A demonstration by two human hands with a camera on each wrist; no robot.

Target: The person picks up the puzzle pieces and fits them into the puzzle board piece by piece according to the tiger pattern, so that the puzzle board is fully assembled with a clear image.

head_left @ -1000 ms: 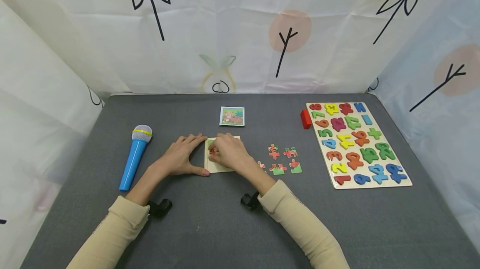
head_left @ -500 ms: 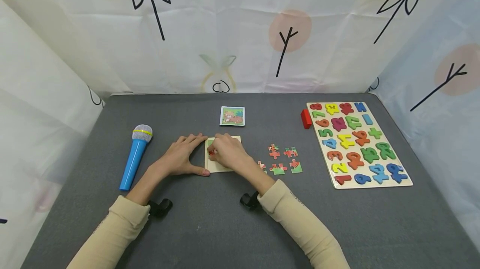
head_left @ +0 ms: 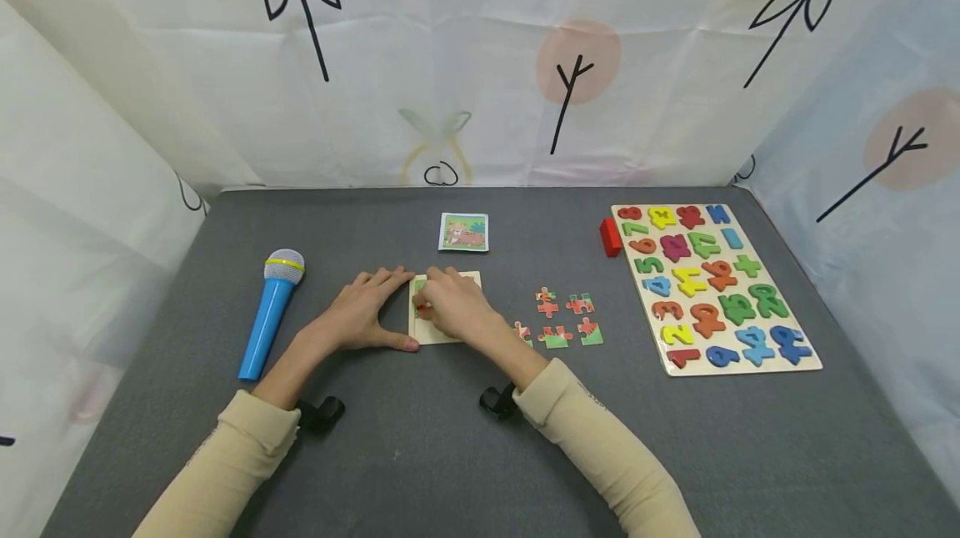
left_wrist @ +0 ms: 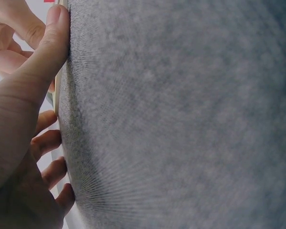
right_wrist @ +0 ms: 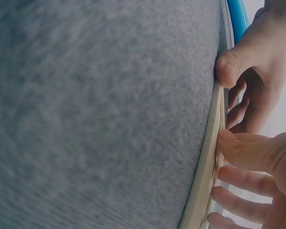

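Left hand (head_left: pixel 369 311) is lying spread wide, touching the left edge of the puzzle tray (head_left: pixel 437 337); right hand (head_left: pixel 456 304) is apparently pinching a reddish jigsaw piece (head_left: pixel 424 312) in its left half. They should be squaring it before pressing.

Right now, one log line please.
left hand: touching puzzle board, left side | right hand: over board, grip unclear | loose pieces: right of board

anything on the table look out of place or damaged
The red block sits by itself beside the number board, off it and near its far left corner, so looks a little stray. Nothing appears spilled.
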